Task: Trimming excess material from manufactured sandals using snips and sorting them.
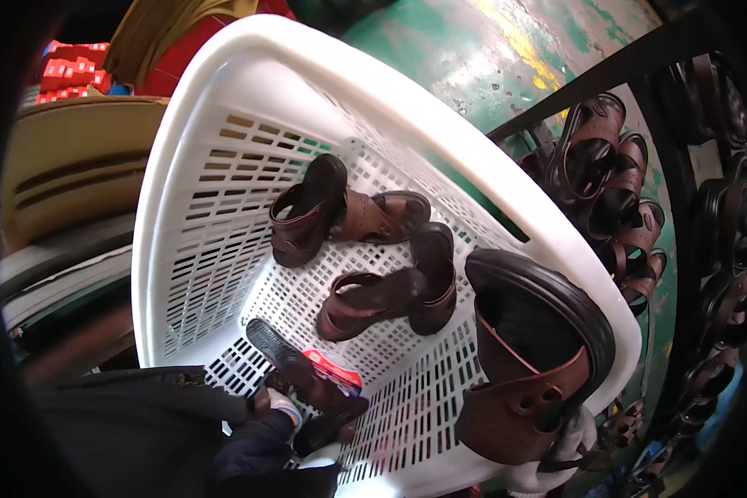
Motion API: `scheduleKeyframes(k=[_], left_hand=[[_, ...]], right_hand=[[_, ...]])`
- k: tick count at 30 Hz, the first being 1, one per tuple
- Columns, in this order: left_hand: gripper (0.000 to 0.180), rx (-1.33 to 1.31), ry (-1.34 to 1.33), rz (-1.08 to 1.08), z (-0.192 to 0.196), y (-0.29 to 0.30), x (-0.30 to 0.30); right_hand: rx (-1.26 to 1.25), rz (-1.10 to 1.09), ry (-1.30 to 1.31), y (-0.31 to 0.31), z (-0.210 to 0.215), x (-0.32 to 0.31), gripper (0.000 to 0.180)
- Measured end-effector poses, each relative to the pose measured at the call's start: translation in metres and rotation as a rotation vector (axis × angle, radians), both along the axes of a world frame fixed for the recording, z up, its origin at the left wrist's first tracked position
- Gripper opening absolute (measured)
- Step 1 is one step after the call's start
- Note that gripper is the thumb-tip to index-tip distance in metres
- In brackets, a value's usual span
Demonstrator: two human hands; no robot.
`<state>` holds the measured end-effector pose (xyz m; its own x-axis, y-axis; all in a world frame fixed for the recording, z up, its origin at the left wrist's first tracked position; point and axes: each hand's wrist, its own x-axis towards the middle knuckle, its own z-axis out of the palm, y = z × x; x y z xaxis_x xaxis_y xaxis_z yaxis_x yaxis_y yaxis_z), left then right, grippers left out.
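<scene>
A brown sandal with a black sole (519,365) is held up large over the right side of a white plastic basket (162,274). My right hand (577,436), in a pale glove, grips it from its lower right side. My left hand (284,407), below a dark sleeve, reaches into the near part of the basket beside dark sandals (307,378); its fingers are mostly hidden. Farther in, several brown sandals lie on the basket's floor, among them one with its dark sole turned up (324,178) and a brown strapped one (365,303).
A red and blue package (334,369) lies by the near sandals in the basket. On the right stands a dark-framed rack with brown sandals (602,137) in rows. Stacked brown boards (75,174) and red boxes (75,70) are on the left. The floor (440,41) is green.
</scene>
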<state>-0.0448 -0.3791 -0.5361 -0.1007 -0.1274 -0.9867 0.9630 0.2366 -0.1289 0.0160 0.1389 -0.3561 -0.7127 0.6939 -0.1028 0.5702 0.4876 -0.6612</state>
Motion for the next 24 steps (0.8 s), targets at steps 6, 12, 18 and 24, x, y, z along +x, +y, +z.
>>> scheduleKeyframes(k=[6,12,18,24], left_hand=[[0.032,1.067,0.022,0.627,0.016,0.276,-0.216],[0.093,1.256,0.511,0.732,-0.091,0.407,-0.26],[0.061,1.222,0.396,0.504,-0.057,0.305,-0.193],[0.049,0.428,0.025,0.859,-0.004,0.097,-0.097]], right_hand=[[-0.029,-0.042,0.015,-0.003,0.016,-0.017,0.057],[0.193,0.077,0.006,0.002,0.003,-0.003,0.06],[0.026,-0.137,0.034,-0.016,-0.007,0.017,0.052],[0.061,-0.01,-0.021,-0.013,0.004,-0.005,0.051]])
